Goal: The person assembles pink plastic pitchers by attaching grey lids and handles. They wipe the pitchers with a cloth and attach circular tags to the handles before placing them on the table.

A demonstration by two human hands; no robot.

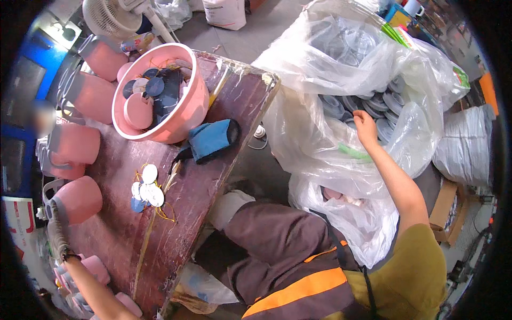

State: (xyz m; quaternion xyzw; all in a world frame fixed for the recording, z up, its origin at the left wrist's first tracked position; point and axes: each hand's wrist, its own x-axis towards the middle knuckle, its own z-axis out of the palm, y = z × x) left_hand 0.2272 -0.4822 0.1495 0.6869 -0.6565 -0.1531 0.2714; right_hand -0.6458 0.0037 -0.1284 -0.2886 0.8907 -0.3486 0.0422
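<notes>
My right hand [365, 127] reaches into a large clear plastic bag [320, 69] at the right. Its fingers rest among several grey round lids [376, 104], and the plastic hides whether it holds one. At the far left edge my left hand [56, 232], in a grey glove, is closed on the grey-rimmed end of a pink stack of cups [80, 198] lying on its side on the brown table [176, 213].
A pink basin [189, 104] holds dark blue and pink discs. A blue cloth pouch [213, 140] lies beside it, and small white discs [148, 186] with yellow threads sit mid-table. More pink stacks [77, 143] line the left edge. A fan [109, 16] stands behind, cardboard box [447, 210] at right.
</notes>
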